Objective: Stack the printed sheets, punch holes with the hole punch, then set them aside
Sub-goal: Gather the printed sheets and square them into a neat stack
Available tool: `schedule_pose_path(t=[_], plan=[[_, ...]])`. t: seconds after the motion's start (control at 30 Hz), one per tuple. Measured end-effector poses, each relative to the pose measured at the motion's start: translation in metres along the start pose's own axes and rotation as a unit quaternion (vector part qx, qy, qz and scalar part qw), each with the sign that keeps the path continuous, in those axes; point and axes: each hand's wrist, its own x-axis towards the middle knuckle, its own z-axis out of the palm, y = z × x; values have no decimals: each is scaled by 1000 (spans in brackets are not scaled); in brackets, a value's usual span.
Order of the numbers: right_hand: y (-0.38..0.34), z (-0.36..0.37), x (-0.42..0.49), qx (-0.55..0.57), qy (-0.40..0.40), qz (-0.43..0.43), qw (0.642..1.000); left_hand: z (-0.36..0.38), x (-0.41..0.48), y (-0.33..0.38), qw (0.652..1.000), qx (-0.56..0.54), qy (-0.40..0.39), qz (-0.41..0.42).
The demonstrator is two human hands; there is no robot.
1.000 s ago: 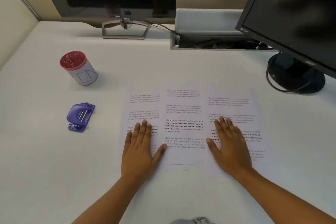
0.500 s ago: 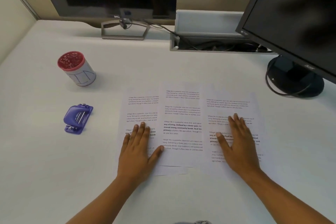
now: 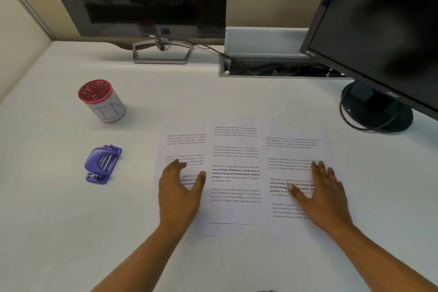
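Here, left hand (image 3: 179,193) and right hand (image 3: 318,193) spread on sheets (image 3: 235,173); cup (image 3: 102,101) holds red bits.

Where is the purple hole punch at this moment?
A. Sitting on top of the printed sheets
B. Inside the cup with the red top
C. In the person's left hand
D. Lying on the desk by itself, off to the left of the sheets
D: the hole punch lies alone on the desk, left of the printed sheets, while the left hand and right hand are at the paper.
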Motion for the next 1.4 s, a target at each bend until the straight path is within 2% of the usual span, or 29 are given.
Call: schedule_pose_path(t=[0.07,0.17,0.47,0.67,0.8,1.0,1.13,1.27,1.4], plan=[[-2,4,-4,-18,-1,-5,1000,7,-6,15,992,-93,-23,-79],[-8,9,-10,-26,-4,-14,1000,15,-9,27,980,-120,-71,-140],[-22,14,-17,-42,-14,-8,999,22,-5,41,965,-149,-108,-189],[-22,15,-19,-32,-19,-8,999,19,5,45,967,-112,-101,-206],[-24,15,-20,-31,-24,-2,999,17,13,43,965,-111,-136,-193],[-44,11,-21,82,-63,-9,995,16,11,40,959,-154,-167,-171],[-64,10,-30,203,-85,-37,975,15,6,42,950,-182,-194,-162],[-79,2,-35,305,-65,-37,949,17,0,38,956,-178,-203,-115],[-75,-8,-30,361,-10,22,932,15,-2,39,960,-188,-190,-82]])
